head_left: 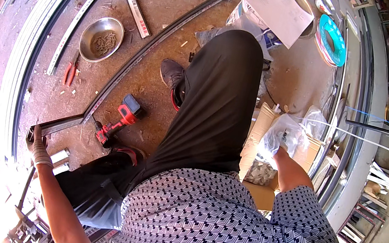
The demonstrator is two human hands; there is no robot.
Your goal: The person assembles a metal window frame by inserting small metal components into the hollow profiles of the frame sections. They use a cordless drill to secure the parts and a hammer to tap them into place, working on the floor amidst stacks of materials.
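Observation:
My left hand (pixel 37 142), in a light work glove, grips the near end of a long dark metal rail (pixel 126 65) that lies on the concrete floor and runs away to the upper right. My right hand (pixel 280 153) reaches into a clear plastic bag (pixel 282 133) of small parts that sits in an open cardboard box (pixel 261 128); the bag hides its fingers. My leg in black trousers (pixel 216 99) stretches out between the two hands. A red cordless drill (pixel 119 121) lies on the floor just right of the rail's near end.
A steel bowl of screws (pixel 101 38) and red pliers (pixel 70 72) lie left of the rail. Long pale metal profiles (pixel 41 16) run along the left. A white bucket topped with paper (pixel 276 11) and a teal coil (pixel 332 41) stand at the back right.

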